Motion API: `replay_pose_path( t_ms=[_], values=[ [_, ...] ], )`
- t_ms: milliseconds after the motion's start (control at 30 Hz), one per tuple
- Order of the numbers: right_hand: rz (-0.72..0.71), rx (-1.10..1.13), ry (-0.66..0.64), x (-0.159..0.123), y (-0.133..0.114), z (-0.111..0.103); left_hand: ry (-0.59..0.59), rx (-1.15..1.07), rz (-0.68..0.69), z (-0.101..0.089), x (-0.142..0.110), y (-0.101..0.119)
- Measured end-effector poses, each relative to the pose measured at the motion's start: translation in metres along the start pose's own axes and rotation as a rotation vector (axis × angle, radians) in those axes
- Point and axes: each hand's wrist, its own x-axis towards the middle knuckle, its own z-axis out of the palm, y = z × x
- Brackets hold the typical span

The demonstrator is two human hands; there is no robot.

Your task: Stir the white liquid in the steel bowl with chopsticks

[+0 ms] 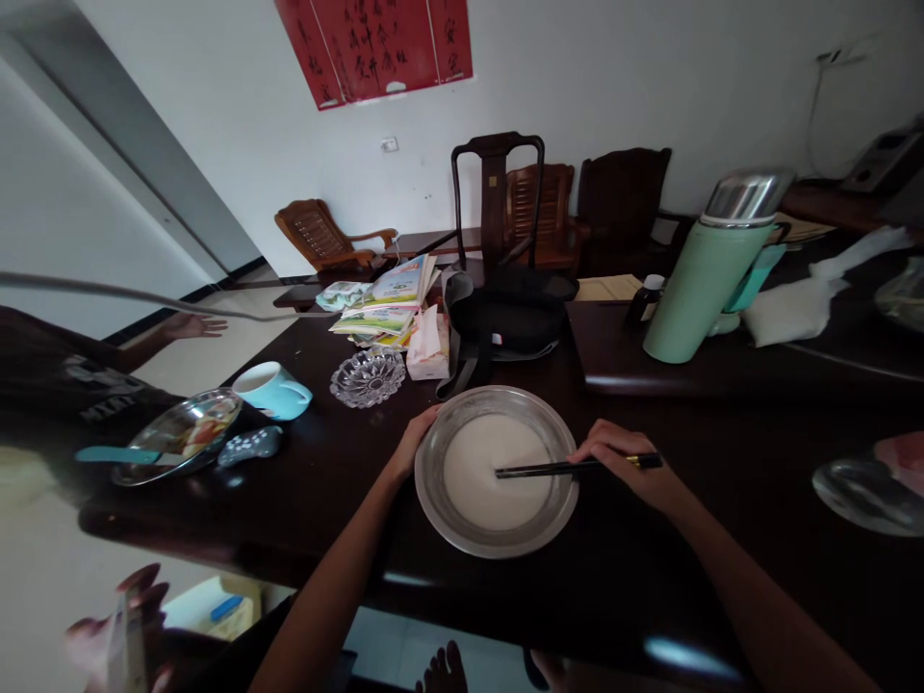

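A round metal bowl (425, 481) on the dark table holds a white, milky liquid or batter (498, 448). My left hand (415, 438) grips the bowl's left rim; its fingertips are partly hidden behind the wall. In my right hand (617, 454) is a pair of black chopsticks (541, 470) with gold bands near the top. Their tips dip into the white mixture near the bowl's middle, and the hand is close to the right rim.
Left on the table (324, 510) are a light-blue mug (270, 390), a glass dish (368, 377), a game controller (249, 447) and a bowl with a knife (184, 433). A black bag (512, 313) lies behind; a green thermos (704, 279) stands right. Another person's hand (193, 326) shows left.
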Motion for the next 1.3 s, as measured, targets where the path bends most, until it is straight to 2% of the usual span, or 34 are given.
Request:
replay_pose_path(
  t_ms=[100,267,467,633,833,1000,1200,1300],
  values=[
    [-0.015,0.001,-0.05,0.0009,-0.0002,0.0032,0.002,-0.001,0.016,0.0014,-0.0007,0.0028],
    [0.052,-0.031,0.075,0.0005,0.0005,-0.0006,0.011,-0.026,0.002,0.0013,-0.001,0.0015],
    [-0.028,-0.012,-0.037,0.0016,-0.0013,0.0039,0.013,-0.015,0.008,0.0004,-0.0005,-0.0008],
    [0.048,-0.06,0.09,0.0008,-0.0014,-0.0004,-0.029,-0.023,0.005,-0.001,0.001,-0.004],
    [-0.034,-0.004,-0.044,0.0007,-0.0002,0.0039,-0.014,0.011,0.006,0.0005,-0.0007,0.0003],
    [0.042,-0.041,0.076,-0.0003,-0.0019,-0.0011,-0.041,0.02,0.033,-0.0009,0.0001,-0.0013],
    [-0.023,-0.007,-0.046,0.0003,-0.0029,0.0025,-0.055,-0.052,0.128,-0.0036,0.0017,-0.0066],
    [-0.022,-0.036,0.005,0.0004,-0.0031,0.0018,-0.066,-0.139,0.08,-0.0016,0.0011,-0.0062]
  ],
)
